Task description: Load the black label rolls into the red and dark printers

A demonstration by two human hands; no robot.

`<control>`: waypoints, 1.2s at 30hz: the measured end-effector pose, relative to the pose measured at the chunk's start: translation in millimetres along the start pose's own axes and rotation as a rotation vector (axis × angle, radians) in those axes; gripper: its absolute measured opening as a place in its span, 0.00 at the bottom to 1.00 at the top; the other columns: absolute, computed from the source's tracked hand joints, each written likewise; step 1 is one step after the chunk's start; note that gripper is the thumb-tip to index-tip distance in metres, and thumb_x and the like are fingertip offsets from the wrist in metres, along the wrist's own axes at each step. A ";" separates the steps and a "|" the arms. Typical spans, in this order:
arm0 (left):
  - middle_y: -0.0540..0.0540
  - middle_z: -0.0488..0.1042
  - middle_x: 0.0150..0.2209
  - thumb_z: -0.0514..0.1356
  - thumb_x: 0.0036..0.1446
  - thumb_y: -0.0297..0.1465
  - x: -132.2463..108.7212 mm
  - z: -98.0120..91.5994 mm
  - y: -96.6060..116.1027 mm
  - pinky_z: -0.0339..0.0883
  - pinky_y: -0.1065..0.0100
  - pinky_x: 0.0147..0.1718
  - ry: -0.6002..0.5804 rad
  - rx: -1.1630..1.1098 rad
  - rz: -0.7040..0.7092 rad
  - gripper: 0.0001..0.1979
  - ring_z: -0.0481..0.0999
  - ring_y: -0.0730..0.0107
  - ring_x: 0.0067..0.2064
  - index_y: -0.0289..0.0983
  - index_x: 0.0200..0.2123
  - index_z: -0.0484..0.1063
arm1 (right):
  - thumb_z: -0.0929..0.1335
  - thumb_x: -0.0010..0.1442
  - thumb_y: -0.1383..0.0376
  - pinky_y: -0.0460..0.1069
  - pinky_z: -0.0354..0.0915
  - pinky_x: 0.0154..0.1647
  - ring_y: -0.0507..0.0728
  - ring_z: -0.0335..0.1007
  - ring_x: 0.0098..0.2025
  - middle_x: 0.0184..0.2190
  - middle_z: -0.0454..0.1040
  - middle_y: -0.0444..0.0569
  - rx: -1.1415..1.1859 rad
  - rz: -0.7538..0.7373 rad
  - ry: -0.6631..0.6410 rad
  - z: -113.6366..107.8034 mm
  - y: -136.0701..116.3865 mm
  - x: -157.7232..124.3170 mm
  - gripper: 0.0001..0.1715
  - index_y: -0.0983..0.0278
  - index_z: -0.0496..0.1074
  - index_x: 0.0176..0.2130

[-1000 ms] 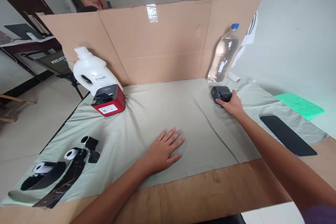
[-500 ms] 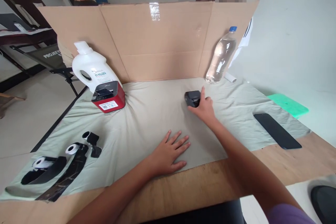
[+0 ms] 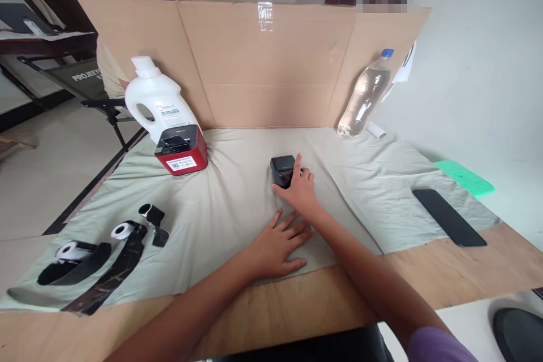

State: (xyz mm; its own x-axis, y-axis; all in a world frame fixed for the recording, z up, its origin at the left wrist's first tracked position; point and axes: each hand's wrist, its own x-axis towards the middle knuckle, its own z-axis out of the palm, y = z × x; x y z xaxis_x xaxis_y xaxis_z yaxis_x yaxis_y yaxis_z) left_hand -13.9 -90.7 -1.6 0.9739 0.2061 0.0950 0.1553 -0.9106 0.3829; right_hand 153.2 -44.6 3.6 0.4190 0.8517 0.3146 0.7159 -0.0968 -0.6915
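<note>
My right hand (image 3: 302, 189) grips the small black device (image 3: 280, 168) near the middle of the cloth (image 3: 233, 186), index finger extended. My left hand (image 3: 278, 246) lies flat, nearer, its fingers spread.

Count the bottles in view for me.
2: a white laundry-product bottle at the back left, behind the red-and-black box, and a clear blue-capped bottle at the back right. The cardboard could hide others.
</note>
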 end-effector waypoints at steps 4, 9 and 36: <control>0.45 0.67 0.66 0.57 0.62 0.47 -1.3 -8.0 -0.8 0.47 0.43 0.68 0.062 -0.080 -0.006 0.30 0.59 0.49 0.70 0.47 0.65 0.65 | 0.72 0.53 0.44 0.77 0.52 0.61 0.78 0.55 0.63 0.60 0.65 0.63 0.082 -0.033 -0.085 -19.3 18.5 2.2 0.65 0.57 0.37 0.74; 0.46 0.80 0.51 0.53 0.66 0.41 14.9 -39.7 -35.2 0.74 0.58 0.49 0.558 -0.386 -0.485 0.18 0.80 0.60 0.50 0.45 0.53 0.75 | 0.66 0.60 0.40 0.73 0.52 0.67 0.72 0.57 0.67 0.66 0.62 0.58 0.364 0.103 -0.223 -27.4 43.5 18.1 0.53 0.56 0.45 0.73; 0.37 0.55 0.71 0.56 0.51 0.24 33.9 -10.6 -63.0 0.58 0.49 0.65 0.484 -0.138 -0.583 0.48 0.61 0.51 0.69 0.36 0.74 0.39 | 0.59 0.68 0.47 0.66 0.51 0.71 0.67 0.52 0.71 0.70 0.57 0.60 0.382 -0.040 -0.216 -25.2 32.7 -20.5 0.43 0.67 0.53 0.71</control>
State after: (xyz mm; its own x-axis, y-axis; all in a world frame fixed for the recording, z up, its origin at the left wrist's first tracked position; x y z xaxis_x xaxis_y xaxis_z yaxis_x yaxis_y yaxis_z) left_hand 7.5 -22.5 -12.8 0.5551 0.8017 0.2218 0.5687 -0.5604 0.6022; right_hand 182.1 -78.2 -9.1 0.2401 0.9429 0.2310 0.4546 0.1010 -0.8849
